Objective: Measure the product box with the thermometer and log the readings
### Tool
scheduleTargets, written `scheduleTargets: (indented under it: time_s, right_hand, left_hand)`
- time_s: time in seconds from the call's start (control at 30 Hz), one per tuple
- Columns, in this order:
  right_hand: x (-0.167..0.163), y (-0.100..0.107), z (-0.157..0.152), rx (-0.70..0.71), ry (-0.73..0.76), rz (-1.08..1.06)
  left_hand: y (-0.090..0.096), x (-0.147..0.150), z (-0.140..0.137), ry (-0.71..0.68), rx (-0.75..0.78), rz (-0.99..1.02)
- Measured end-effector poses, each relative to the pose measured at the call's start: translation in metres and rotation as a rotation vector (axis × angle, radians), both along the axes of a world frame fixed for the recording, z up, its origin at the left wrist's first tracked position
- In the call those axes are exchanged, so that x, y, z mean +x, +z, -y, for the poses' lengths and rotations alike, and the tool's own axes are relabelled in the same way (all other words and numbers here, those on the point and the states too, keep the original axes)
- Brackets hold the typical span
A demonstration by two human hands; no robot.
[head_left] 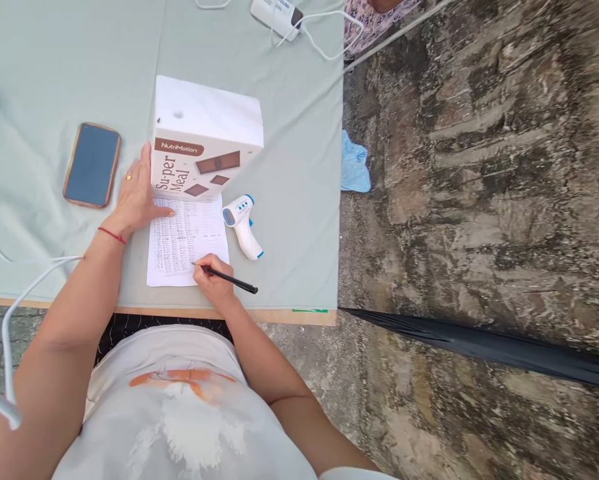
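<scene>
My right hand (214, 280) pinches a black pen (232, 279), its tip on a printed sheet of paper (172, 257) covered with rows of small figures too fine to read. Beside the left side of a white box (229, 170) labelled "NutriMotion Su-per Meal" lies my left hand (139, 197). Its fingers stretch along the box and the thumb reaches over the sheet. The box stands at the far end of the paper and hides its top. A white and blue infrared thermometer (243, 227) lies right of the sheet.
On the cloth-covered table (299, 227) a smartphone (92, 165) lies left of my left hand. A white cable (16, 313) crosses near my left arm. Far off lies a white device (278, 17) with a cord. Blue plastic (354, 163) hangs at the right edge, above rough ground (454, 233).
</scene>
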State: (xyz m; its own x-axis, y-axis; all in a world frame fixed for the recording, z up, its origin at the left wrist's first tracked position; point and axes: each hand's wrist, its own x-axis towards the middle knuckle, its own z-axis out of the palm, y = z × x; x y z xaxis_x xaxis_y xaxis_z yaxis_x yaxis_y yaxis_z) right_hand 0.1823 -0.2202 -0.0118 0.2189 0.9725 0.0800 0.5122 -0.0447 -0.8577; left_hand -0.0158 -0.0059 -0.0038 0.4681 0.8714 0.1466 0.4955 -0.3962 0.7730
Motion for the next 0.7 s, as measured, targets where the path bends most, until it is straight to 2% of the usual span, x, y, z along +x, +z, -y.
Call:
scheduleTargets:
  time_s: [0.47,0.7]
  right_hand:
    - [-0.0005,0.0026,-0.0003,-0.021,-0.006,-0.009]
    - [0.0011,0.0048,-0.0006,-0.038,0.018,-0.017]
  left_hand:
    - [-0.0004,0.0003,0.0008,-0.016,0.027,-0.036]
    - [-0.0063,0.0001,-0.0020,-0.007,0.046,-0.036]
